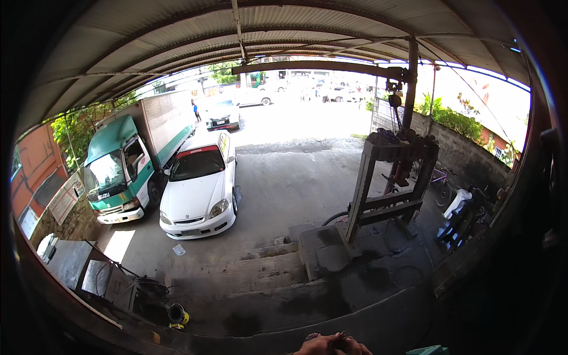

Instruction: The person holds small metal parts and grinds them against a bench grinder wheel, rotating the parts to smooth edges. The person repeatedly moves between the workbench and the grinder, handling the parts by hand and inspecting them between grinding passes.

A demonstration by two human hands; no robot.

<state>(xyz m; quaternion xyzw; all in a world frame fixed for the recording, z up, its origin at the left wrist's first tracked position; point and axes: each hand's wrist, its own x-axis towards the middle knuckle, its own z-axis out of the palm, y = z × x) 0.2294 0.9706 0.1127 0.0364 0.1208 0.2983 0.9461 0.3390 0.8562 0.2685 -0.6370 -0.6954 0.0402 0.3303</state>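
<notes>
Both hands are together at the lower edge, cut off by the frame. My left hand [318,344] is closed, its fingers curled in toward the other hand. Pressed up beside it is my right hand [354,347], also closed. What they hold between them, if anything, is hidden and too dark to name. A green object [428,350] shows in part to the right of the hands; its kind cannot be told.
Concrete steps [248,269] lie ahead. A steel press frame [362,198] stands at right, with a bicycle [442,190] behind. A white car [195,192] and a green-and-white truck [121,165] are parked at left. A dark bucket [176,312] stands near metal boxes [106,281].
</notes>
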